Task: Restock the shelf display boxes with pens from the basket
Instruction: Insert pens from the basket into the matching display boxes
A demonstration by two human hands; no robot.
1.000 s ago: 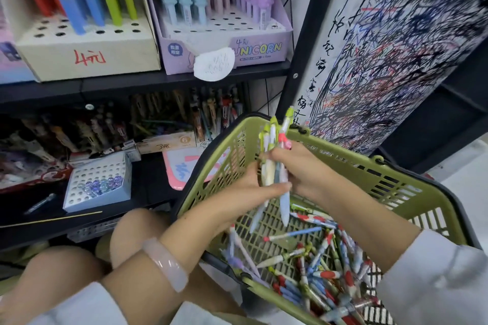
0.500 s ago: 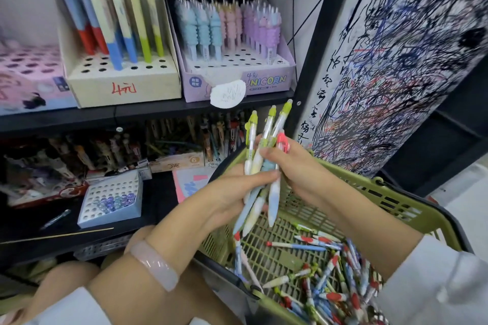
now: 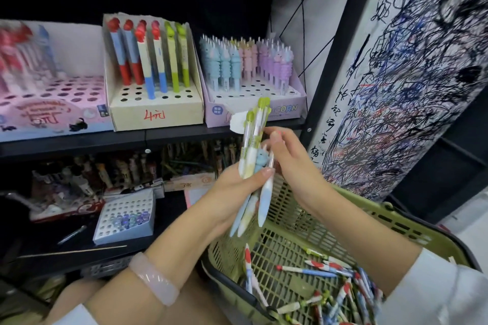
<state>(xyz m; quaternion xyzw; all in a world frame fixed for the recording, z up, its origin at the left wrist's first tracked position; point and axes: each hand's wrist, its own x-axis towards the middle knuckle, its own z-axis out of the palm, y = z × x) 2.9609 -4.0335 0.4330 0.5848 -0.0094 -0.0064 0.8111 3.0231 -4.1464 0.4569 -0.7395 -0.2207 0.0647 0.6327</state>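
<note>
Centrally, the left hand [image 3: 232, 192] grips a small bundle of pens [image 3: 253, 166] in its curled fingers, thumb laid across the barrels; the right hand [image 3: 287, 163] pinches the upper part of the same bundle from the right side. Both hands are thus closed on the bundle and nearly touching, above the near rim of the green basket [image 3: 383, 219], where loose pens [image 3: 338, 287] lie on the mesh floor. Long axis of the bundle: near upright, green caps up and tilted slightly right, tips down. Likely target, judged by matching colours: the cream display box [image 3: 155, 111] on the upper shelf [image 3: 105, 140], holding 6 tall pens with many open holes in front. It lies up and to the left of the hands, so the left hand is nearer. Insertion would need the tips kept downward, as they now are.
</note>
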